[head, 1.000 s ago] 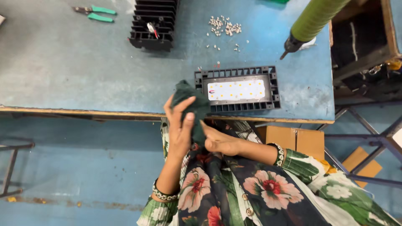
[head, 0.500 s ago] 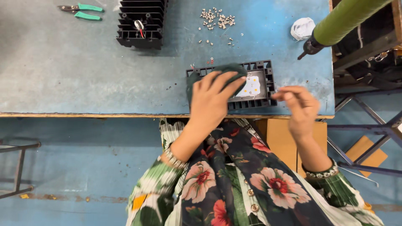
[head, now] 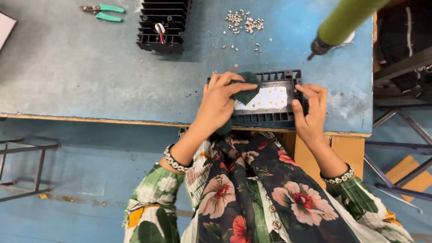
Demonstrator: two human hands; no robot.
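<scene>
Green cloth [head: 245, 90] under left hand [head: 219, 101], lamp housing [head: 270, 118] at table edge [head: 112, 119]

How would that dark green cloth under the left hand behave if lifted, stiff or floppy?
Probably floppy: the dark green cloth lies crumpled and folded under the left hand on the black finned lamp housing. It looks thin, so likely light. It should drape rather than roll or tip.

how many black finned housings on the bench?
2. One black finned housing at the table's far edge beside green pliers; the other housing at the near edge, under both hands.
</scene>
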